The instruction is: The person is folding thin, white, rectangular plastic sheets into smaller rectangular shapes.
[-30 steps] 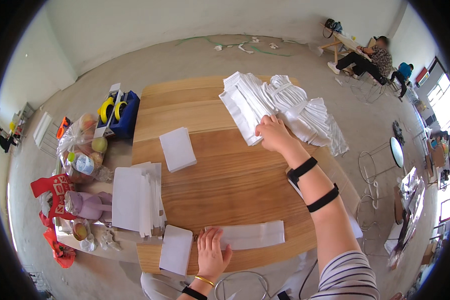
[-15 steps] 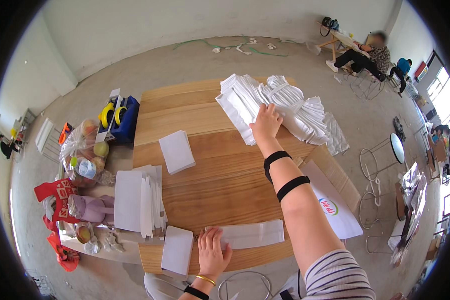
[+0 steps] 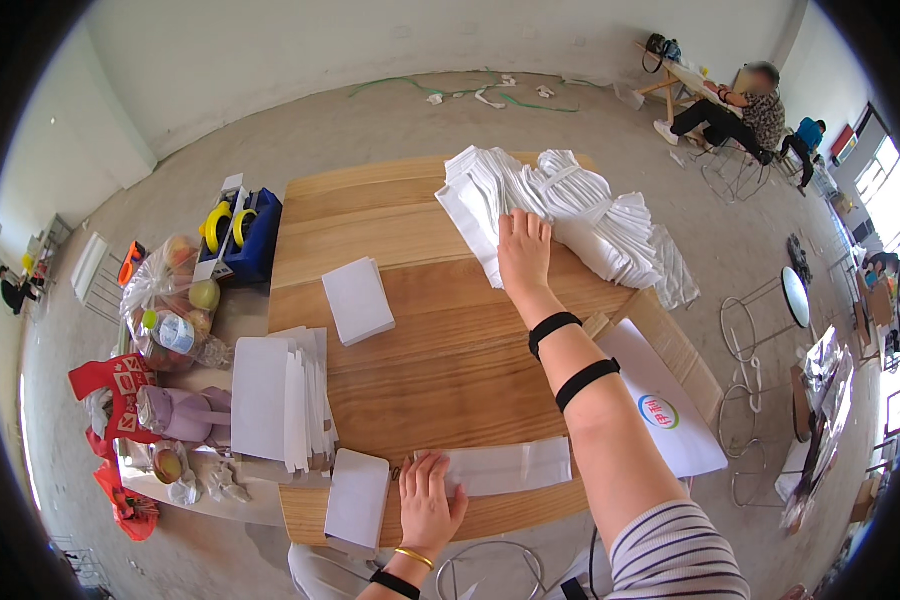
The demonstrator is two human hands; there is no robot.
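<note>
My left hand [image 3: 429, 505] lies with fingers stretched over the left end of a flat whitish plastic sleeve [image 3: 515, 468] at the wooden table's near edge. Beside it on the left is a small stack of white cards [image 3: 357, 497]. My right arm reaches across to the far right, where my right hand [image 3: 526, 250] rests its extended fingers on the near side of a fanned pile of white plastic sleeves [image 3: 595, 225]. No sleeve shows lifted between those fingers, and the thumb is hidden.
More white cards stand in a larger stack [image 3: 262, 400] at left and a smaller stack [image 3: 358, 302] mid-table. A blue tape holder [image 3: 258, 235], bagged fruit [image 3: 185, 290] and a lilac bottle [image 3: 185, 415] lie left. At right sits a cardboard piece [image 3: 675, 350]; a person [image 3: 760, 110] sits far right.
My right hand has shifted slightly on the pile, and its fingers have drawn closer together. My left hand keeps its place on the sleeve.
</note>
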